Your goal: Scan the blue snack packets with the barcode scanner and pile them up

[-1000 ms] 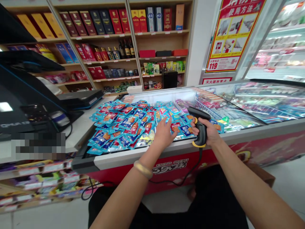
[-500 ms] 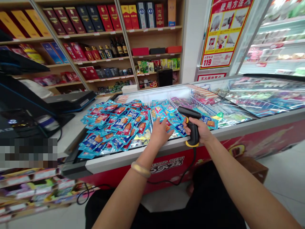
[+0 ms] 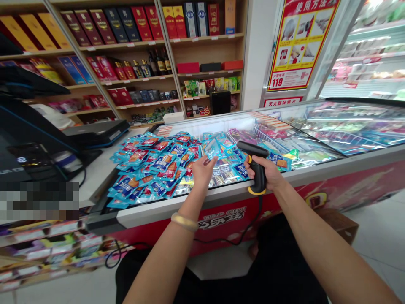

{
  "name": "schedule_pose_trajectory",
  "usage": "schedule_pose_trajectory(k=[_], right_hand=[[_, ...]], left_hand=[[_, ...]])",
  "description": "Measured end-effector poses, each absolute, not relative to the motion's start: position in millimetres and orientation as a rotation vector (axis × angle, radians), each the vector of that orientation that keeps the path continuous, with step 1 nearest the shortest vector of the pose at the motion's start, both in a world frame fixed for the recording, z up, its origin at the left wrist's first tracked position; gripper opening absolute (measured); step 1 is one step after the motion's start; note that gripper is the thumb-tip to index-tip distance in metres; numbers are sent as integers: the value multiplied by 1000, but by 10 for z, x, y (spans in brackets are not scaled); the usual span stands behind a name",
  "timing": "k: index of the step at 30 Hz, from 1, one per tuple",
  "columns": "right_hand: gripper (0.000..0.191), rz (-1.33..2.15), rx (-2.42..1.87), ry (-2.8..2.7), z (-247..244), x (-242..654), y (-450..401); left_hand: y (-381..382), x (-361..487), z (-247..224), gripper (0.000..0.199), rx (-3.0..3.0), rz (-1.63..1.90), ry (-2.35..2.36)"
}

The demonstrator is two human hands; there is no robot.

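Observation:
My left hand [image 3: 203,171], with a gold bangle on its wrist, pinches a light-blue snack packet [image 3: 212,148] just above the freezer's glass top. My right hand [image 3: 268,171] is wrapped round the grip of a black and yellow barcode scanner [image 3: 258,179], its head pointing left over the glass. A large heap of blue and red snack packets [image 3: 163,162] lies to the left of my left hand. Several more packets [image 3: 242,169] lie on the glass between my hands and behind them, and one packet [image 3: 280,161] is just beyond the scanner.
The chest freezer [image 3: 152,215] has a grey rim and red front, with ice creams under its glass. From the scanner a black cable [image 3: 236,244] hangs down. A dark checkout machine [image 3: 34,139] stands left; shelves of boxes [image 3: 139,44] line the back. A cardboard box [image 3: 343,223] sits right.
My left hand has moved slightly left and closed on a packet, which is now raised at the fingertips. The scanner stays in my right hand, almost unmoved.

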State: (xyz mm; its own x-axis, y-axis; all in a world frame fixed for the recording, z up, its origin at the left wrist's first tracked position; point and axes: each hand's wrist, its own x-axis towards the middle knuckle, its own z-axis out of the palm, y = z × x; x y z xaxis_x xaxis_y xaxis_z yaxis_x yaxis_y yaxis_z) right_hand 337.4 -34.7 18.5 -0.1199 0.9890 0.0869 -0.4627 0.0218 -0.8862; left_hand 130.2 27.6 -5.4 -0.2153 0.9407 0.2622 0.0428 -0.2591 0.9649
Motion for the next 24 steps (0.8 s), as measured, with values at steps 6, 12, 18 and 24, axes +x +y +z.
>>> schedule_pose_trajectory(k=[6, 12, 18, 24], right_hand=[[30, 1465, -769, -1058, 213, 3363, -369], [28, 1466, -757, -1058, 231, 3355, -381], [30, 1461, -778, -1068, 228, 3357, -381], [33, 1506, -779, -1093, 221, 3340, -383]], left_hand=[[262, 1334, -25, 12, 1246, 1534, 1248], [194, 1354, 43, 7, 1241, 1499, 1275], [181, 1370, 45, 22, 1146, 1542, 1267], [199, 1389, 15, 16, 1187, 1475, 1230]])
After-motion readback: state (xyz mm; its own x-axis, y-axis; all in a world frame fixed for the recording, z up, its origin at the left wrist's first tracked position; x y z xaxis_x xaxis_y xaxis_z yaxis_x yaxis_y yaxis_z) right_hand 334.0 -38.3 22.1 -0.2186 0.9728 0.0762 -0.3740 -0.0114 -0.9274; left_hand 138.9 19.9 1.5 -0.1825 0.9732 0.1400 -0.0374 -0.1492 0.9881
